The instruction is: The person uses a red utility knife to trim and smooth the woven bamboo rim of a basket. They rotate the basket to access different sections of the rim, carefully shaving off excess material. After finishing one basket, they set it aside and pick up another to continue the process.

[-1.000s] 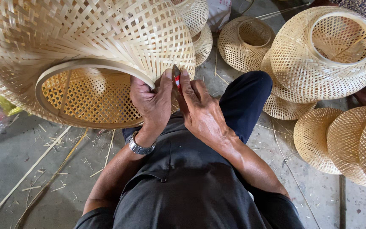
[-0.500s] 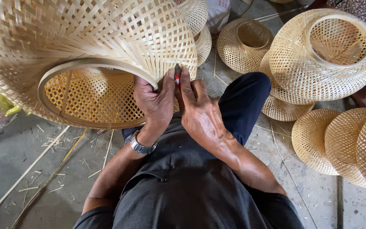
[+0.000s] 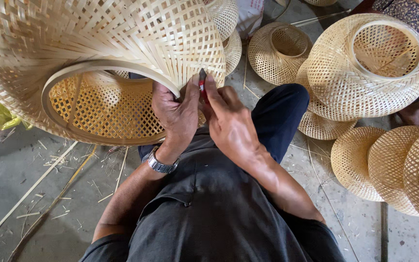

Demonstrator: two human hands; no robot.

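I am looking down past my dark shirt [image 3: 209, 213] and the metal wristwatch [image 3: 161, 165] on my left wrist to my two hands, which are meeting at the rim of a large woven bamboo lampshade [image 3: 98, 48]. My left hand [image 3: 175, 114] is curling closed around the bent hoop of the rim [image 3: 107, 68], thumb pressing up beside the weave, fingers wrapping over the edge. My right hand [image 3: 229, 121] is sitting just beside it, touching it, fingers pinching shut on a small red-handled tool [image 3: 202, 85] whose dark tip is pointing up into the strips at the rim; I cannot tell what kind of blade it is. The lampshade is tilting toward me, resting over my lap and left knee, its open mouth showing the golden lattice inside.

My right leg in dark blue trousers [image 3: 282, 116] is stretching out over the grey concrete floor [image 3: 25, 194]. Thin bamboo strips and shavings [image 3: 49, 184] are lying scattered on the floor to my left, near a scrap of yellow plastic [image 3: 1, 114].

Farther out on my right, finished shades are lying in a cluster: three rounded ones [image 3: 389, 170] side by side, a big bulbous one [image 3: 369, 63] with its ring opening facing up, and a smaller one [image 3: 277, 48] beyond my knee. Another person's patterned sleeve [image 3: 408, 14] is showing at the top right corner.
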